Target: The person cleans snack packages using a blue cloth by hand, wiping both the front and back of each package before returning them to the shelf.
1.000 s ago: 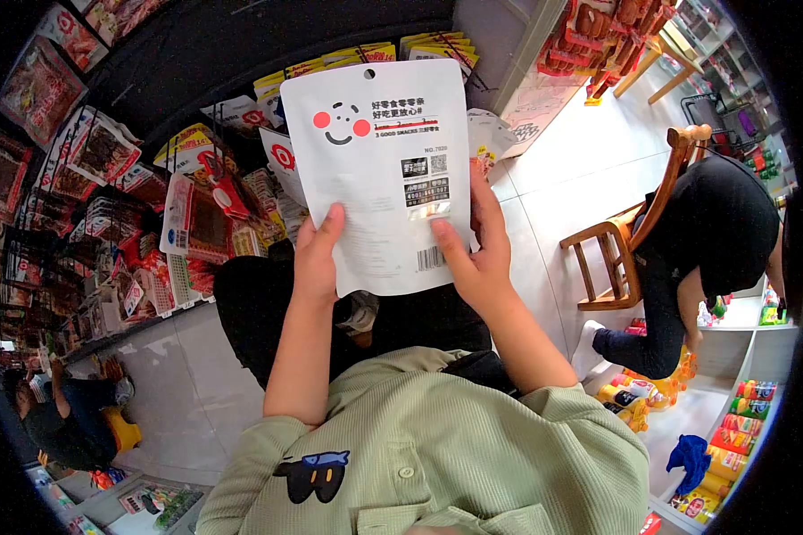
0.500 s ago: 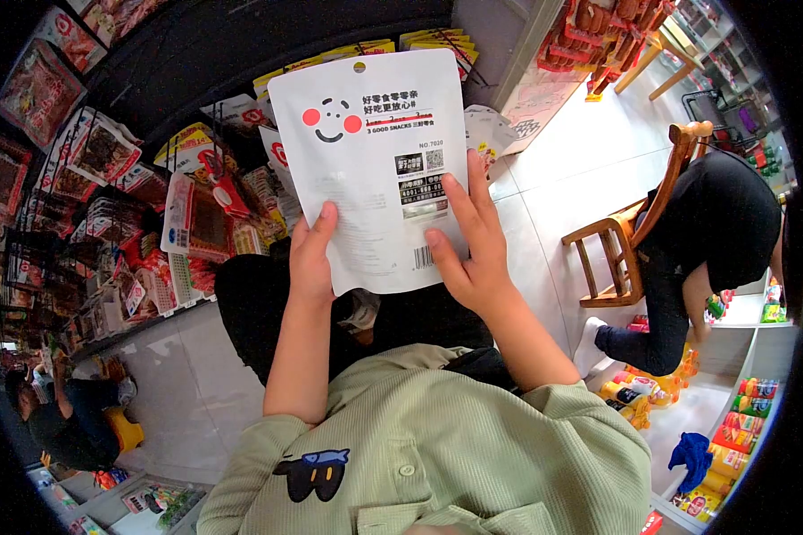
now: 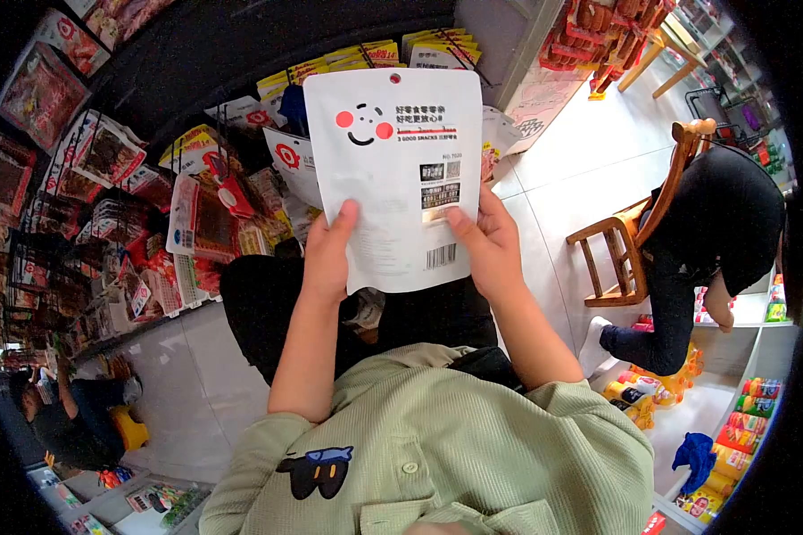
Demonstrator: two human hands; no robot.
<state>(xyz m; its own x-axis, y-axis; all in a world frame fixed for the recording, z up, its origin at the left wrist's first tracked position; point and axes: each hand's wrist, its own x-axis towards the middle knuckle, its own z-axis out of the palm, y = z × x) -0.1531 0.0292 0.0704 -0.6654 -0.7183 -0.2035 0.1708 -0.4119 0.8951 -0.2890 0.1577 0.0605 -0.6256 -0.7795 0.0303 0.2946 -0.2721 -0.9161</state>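
Note:
A white snack pouch [image 3: 393, 178] with a smiling face, printed text and a barcode hangs upright between my two hands. My left hand [image 3: 330, 250] grips its lower left edge, thumb on the front, the other fingers hidden behind. At the lower right edge, my right hand [image 3: 491, 245] holds the pouch with its thumb near the black label. Behind the pouch, more packets [image 3: 290, 156] hang on the dark rack.
Hanging snack packs [image 3: 107, 147] fill the rack at left. To the right, a person in black [image 3: 723, 214] sits on a wooden chair [image 3: 611, 259] near shelved drinks. Another person [image 3: 71, 423] is at lower left. A blue cloth [image 3: 694, 459] lies at lower right.
The pouch has shifted right and slightly down. My right hand, earlier with fingers spread over its front, now clasps the edge. The seated person's arm has moved.

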